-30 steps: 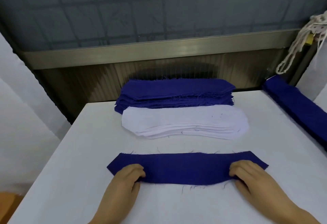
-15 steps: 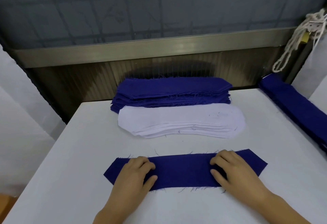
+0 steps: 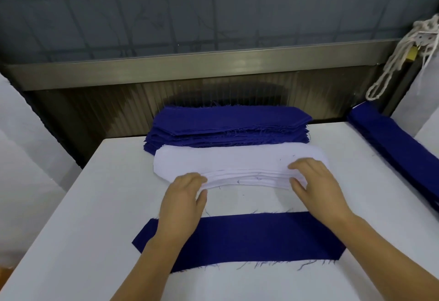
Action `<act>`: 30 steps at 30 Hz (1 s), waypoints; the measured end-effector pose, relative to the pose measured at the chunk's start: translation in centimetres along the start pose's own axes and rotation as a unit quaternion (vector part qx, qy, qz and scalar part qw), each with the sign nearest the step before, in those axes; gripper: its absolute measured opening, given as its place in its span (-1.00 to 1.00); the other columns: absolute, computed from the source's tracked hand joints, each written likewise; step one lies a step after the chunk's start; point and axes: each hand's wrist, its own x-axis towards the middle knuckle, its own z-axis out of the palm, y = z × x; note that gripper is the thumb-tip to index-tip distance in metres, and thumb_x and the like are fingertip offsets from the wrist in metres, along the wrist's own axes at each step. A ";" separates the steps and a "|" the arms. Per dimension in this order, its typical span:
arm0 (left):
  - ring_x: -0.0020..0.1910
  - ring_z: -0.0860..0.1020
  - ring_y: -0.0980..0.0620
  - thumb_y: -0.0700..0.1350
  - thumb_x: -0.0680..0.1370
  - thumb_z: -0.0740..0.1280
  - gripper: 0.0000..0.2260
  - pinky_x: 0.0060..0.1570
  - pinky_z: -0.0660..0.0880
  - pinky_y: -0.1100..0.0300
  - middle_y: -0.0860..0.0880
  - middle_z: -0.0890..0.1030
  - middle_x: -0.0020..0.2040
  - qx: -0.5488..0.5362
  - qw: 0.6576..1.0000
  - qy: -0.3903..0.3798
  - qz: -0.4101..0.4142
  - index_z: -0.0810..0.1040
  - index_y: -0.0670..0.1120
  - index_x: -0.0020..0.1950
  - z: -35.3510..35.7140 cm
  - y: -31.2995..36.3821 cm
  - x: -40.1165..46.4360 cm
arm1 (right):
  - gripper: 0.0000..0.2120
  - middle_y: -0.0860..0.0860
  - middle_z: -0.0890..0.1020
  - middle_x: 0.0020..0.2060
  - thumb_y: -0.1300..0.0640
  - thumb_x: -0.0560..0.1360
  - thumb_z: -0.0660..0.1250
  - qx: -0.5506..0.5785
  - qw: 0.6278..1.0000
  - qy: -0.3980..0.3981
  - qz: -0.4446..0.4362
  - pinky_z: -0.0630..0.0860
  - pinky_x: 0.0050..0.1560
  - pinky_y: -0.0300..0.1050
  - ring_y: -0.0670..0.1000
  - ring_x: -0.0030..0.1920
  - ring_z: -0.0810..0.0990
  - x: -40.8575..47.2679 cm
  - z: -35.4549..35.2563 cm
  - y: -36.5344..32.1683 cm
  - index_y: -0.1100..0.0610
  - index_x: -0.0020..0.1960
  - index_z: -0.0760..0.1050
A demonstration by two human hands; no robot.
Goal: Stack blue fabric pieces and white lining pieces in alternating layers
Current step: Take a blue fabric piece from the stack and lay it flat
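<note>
a single blue fabric piece (image 3: 249, 239) lies flat on the white tabletop (image 3: 78, 217) near the front edge, both forearms crossing over it. beyond it sits the stack of white lining pieces (image 3: 228, 165), and right behind that, touching its far side, the taller stack of blue fabric pieces (image 3: 228, 127). the left hand (image 3: 184, 196) is at the near left end of the white stack, its fingers curled at the edge of the top layers with the thumb beneath them, pinching the lining there. the right hand (image 3: 313, 181) rests on the right end of the same stack, fingers spread over the top and thumb against the front edge. a further pile of blue fabric (image 3: 392, 148) lies along the right side of the tabletop, and a white cord (image 3: 399, 55) hangs at the upper right.
</note>
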 end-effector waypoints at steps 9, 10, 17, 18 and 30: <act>0.33 0.44 -0.04 -0.16 0.60 0.28 -0.68 0.40 0.24 0.17 -0.09 0.49 0.35 0.023 0.999 -0.043 0.007 0.49 -0.16 0.35 2.8 -1.3 4.4 | -0.71 -0.01 0.59 0.19 0.16 0.53 0.37 -0.001 0.998 -0.063 -0.010 0.25 0.25 -0.26 0.02 0.20 0.52 3.5 1.6 2.5 0.14 0.25 0.56; 0.30 0.47 -0.05 -0.17 0.58 0.30 -0.70 0.37 0.27 0.16 -0.09 0.52 0.32 0.026 0.999 -0.037 0.010 0.52 -0.16 0.32 2.8 -1.4 4.3 | -0.73 -0.01 0.60 0.17 0.17 0.52 0.39 -0.001 0.998 -0.055 -0.020 0.29 0.25 -0.22 0.03 0.18 0.54 3.4 1.7 2.6 0.14 0.22 0.57; -0.04 0.65 -0.09 -0.30 0.39 0.51 -0.79 0.06 0.55 0.02 -0.12 0.68 0.01 0.054 0.996 0.033 0.068 0.69 -0.20 0.01 2.7 -1.3 4.4 | -0.87 0.01 0.68 0.00 0.25 0.51 0.40 -0.032 0.995 -0.021 -0.087 0.55 0.07 -0.02 0.07 -0.02 0.63 3.9 1.4 2.6 0.18 0.05 0.64; -0.06 0.66 -0.09 -0.30 0.39 0.51 -0.80 0.03 0.57 0.03 -0.11 0.68 -0.01 0.054 0.995 0.040 0.075 0.69 -0.20 0.00 2.7 -1.3 4.4 | -0.87 0.03 0.68 -0.01 0.27 0.51 0.39 -0.035 0.995 -0.020 -0.090 0.56 0.06 0.01 0.08 -0.03 0.63 4.0 1.4 2.6 0.19 0.04 0.64; -0.23 0.56 -0.01 -0.28 0.46 0.43 -0.94 -0.21 0.56 0.11 -0.01 0.64 -0.20 0.029 0.999 0.014 0.018 0.64 -0.14 -0.15 2.0 -0.8 5.1 | -0.92 0.00 0.64 -0.12 0.20 0.55 0.33 -0.064 0.994 -0.050 -0.071 0.46 -0.02 -0.16 0.01 -0.13 0.54 4.9 0.7 1.7 0.14 -0.02 0.59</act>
